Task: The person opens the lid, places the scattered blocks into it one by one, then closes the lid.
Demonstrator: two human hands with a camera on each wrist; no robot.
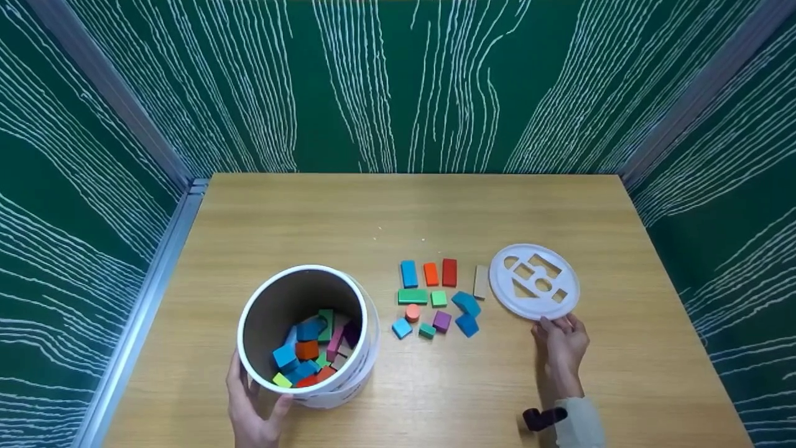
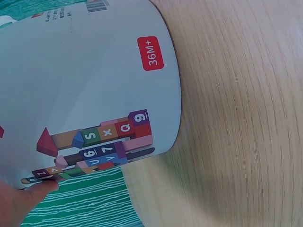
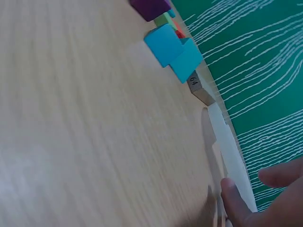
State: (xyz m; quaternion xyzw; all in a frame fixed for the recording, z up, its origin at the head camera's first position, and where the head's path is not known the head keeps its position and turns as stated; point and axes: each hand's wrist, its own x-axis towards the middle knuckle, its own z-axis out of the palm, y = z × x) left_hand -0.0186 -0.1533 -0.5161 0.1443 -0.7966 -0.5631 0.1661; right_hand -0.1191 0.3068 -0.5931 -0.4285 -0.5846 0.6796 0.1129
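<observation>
On the left of the table stands a white bucket (image 1: 367,373), with several coloured toy blocks (image 1: 306,350) inside. My left hand (image 1: 255,404) holds its near left wall, thumb near the rim. Printed block pictures and a red "36M+" label show on the bucket wall (image 2: 104,71) in the left wrist view. At the right, my right hand (image 1: 563,348) pinches the near edge of a round white lid (image 1: 504,292) with shape cut-outs. The thumb is at the lid's edge (image 3: 227,142) in the right wrist view; the other fingers are partly out of frame there.
Between bucket and lid lie several loose blocks, among them a red block (image 1: 449,272), a green block (image 1: 412,297) and a purple cube (image 1: 441,321). A plain wooden block (image 1: 481,282) sits close to the lid's left side. Green patterned walls (image 1: 398,87) surround the table (image 1: 298,211).
</observation>
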